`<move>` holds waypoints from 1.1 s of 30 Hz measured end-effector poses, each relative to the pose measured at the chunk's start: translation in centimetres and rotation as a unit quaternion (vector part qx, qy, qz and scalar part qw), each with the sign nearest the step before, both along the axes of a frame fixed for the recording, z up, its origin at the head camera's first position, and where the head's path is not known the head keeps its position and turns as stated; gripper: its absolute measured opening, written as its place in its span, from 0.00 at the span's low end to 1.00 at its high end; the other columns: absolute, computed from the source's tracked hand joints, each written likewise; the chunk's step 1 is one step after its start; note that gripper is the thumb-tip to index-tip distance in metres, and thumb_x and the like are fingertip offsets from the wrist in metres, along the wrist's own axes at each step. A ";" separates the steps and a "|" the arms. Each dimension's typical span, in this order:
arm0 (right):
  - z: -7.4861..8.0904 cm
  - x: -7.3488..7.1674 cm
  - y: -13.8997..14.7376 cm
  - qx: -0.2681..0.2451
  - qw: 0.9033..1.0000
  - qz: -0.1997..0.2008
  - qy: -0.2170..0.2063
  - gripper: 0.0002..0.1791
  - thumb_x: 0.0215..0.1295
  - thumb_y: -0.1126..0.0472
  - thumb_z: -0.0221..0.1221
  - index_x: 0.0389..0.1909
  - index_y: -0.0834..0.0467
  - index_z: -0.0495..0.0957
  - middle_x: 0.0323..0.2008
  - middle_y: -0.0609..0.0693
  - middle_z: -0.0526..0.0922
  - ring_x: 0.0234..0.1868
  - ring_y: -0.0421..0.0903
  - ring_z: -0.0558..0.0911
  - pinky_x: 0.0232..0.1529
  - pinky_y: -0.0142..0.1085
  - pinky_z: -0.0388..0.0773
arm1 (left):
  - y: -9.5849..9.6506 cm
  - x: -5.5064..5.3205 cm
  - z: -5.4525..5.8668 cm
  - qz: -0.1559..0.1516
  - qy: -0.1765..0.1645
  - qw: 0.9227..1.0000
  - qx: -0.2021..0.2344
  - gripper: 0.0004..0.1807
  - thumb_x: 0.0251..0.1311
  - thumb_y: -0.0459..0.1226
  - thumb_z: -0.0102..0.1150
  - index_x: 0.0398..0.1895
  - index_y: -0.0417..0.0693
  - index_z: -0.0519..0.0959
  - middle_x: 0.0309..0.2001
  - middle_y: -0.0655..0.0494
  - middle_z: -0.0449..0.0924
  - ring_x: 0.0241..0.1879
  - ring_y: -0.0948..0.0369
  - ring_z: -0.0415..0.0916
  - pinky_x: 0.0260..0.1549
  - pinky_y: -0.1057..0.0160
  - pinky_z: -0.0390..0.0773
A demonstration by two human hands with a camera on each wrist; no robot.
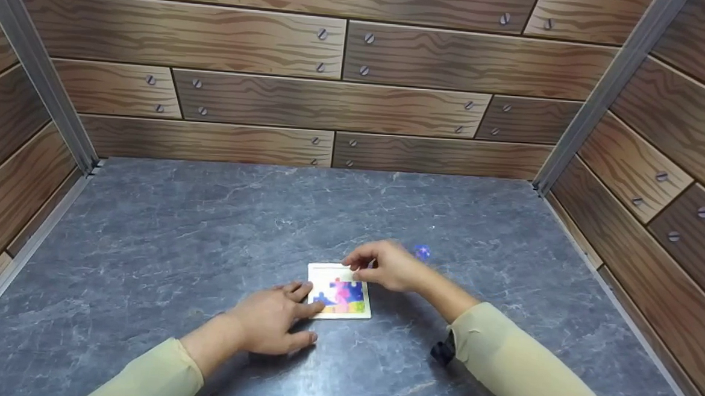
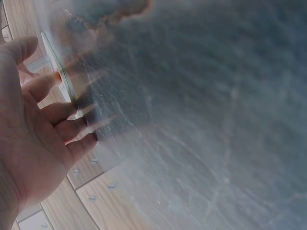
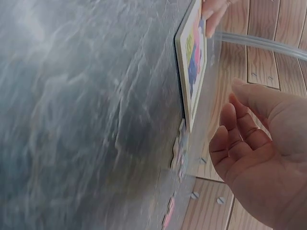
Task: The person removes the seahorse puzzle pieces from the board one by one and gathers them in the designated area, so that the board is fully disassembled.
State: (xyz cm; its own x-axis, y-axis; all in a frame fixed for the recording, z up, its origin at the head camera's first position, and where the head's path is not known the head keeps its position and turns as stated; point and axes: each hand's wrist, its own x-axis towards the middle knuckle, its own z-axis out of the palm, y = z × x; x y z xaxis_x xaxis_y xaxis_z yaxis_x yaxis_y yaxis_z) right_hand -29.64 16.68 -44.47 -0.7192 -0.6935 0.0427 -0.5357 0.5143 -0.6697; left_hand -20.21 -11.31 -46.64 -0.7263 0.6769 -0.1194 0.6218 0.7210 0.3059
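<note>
A small square jigsaw puzzle (image 1: 339,312) with a pale frame lies on the table, its lower part filled with blue, pink, yellow and green pieces and its upper part bare white. At its left edge rests my left hand (image 1: 274,317), fingers spread, with fingertips on the frame and the thumb on the table. Over the puzzle's upper right corner is my right hand (image 1: 388,265), its fingers bent. Thumb and forefinger are a little apart, and no piece shows between them. Behind that hand lies a blue puzzle piece (image 1: 422,252).
In the right wrist view, loose pieces (image 3: 178,148) lie beside the frame, with a pink one (image 3: 169,212) farther off. The grey marbled tabletop (image 1: 206,226) is bounded by wood-patterned walls (image 1: 261,96) at the back and both sides, with metal posts (image 1: 605,96) at the corners.
</note>
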 end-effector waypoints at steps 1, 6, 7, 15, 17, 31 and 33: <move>-0.1 0.0 -0.2 0.001 1.000 0.007 -0.002 0.13 0.69 0.67 0.69 0.53 0.63 0.88 0.41 0.51 0.89 0.42 0.40 0.83 0.46 0.37 0.83 | 0.0 0.0 0.0 0.000 -0.001 1.000 0.000 0.36 0.75 0.61 0.50 0.79 0.54 0.72 0.79 0.36 0.62 0.77 0.38 0.62 0.72 0.39 0.68; -0.7 -0.1 -0.9 0.012 0.999 0.021 -0.028 0.13 0.69 0.67 0.70 0.53 0.63 0.87 0.41 0.50 0.88 0.42 0.39 0.82 0.48 0.37 0.83 | 0.1 0.0 0.0 -0.002 -0.001 1.000 -0.004 0.36 0.76 0.61 0.49 0.79 0.55 0.72 0.79 0.36 0.62 0.77 0.38 0.62 0.72 0.40 0.67; -0.9 -0.2 -1.0 0.015 0.999 0.022 -0.032 0.13 0.69 0.67 0.70 0.53 0.63 0.87 0.40 0.50 0.88 0.42 0.38 0.82 0.48 0.36 0.83 | 0.1 0.0 0.1 -0.002 -0.001 1.000 -0.005 0.36 0.76 0.61 0.49 0.79 0.55 0.72 0.79 0.36 0.62 0.77 0.39 0.62 0.72 0.40 0.67; -1.4 -0.4 -1.4 0.037 0.998 0.022 -0.046 0.13 0.69 0.68 0.69 0.52 0.61 0.87 0.40 0.48 0.87 0.42 0.36 0.81 0.48 0.33 0.81 | 0.1 -0.1 0.1 -0.003 0.000 1.000 -0.006 0.36 0.76 0.61 0.49 0.79 0.56 0.72 0.79 0.38 0.61 0.78 0.40 0.61 0.72 0.40 0.67; -1.4 -0.5 -1.4 0.038 0.998 0.026 -0.048 0.13 0.69 0.69 0.68 0.53 0.62 0.88 0.41 0.48 0.87 0.42 0.36 0.80 0.48 0.33 0.81 | 0.1 -0.1 0.2 -0.003 0.001 1.000 -0.007 0.36 0.76 0.62 0.49 0.79 0.56 0.72 0.79 0.38 0.62 0.78 0.40 0.61 0.72 0.40 0.67; -1.6 -0.4 -1.4 0.045 0.997 0.057 -0.033 0.15 0.68 0.72 0.67 0.54 0.65 0.87 0.43 0.54 0.89 0.45 0.41 0.83 0.52 0.34 0.82 | 1.0 0.4 0.5 -0.026 0.076 0.997 -0.012 0.35 0.75 0.60 0.51 0.75 0.51 0.76 0.75 0.35 0.68 0.73 0.39 0.69 0.71 0.41 0.70; -1.6 -0.4 -1.5 0.048 0.997 0.058 -0.029 0.15 0.68 0.72 0.67 0.54 0.65 0.87 0.43 0.54 0.89 0.45 0.41 0.83 0.51 0.34 0.82 | 1.3 0.6 0.5 -0.028 0.076 0.997 -0.013 0.35 0.75 0.60 0.51 0.76 0.52 0.75 0.75 0.35 0.68 0.73 0.38 0.68 0.71 0.42 0.70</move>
State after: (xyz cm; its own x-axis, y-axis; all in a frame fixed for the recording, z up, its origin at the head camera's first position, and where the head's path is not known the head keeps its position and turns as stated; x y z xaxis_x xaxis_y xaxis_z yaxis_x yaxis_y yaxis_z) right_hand -30.04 15.20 -46.02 -0.6340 -0.7705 -0.0661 -0.5570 0.5143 -0.6521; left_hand -19.63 -10.01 -46.11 -0.6987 0.7148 -0.0290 0.6989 0.6907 0.1857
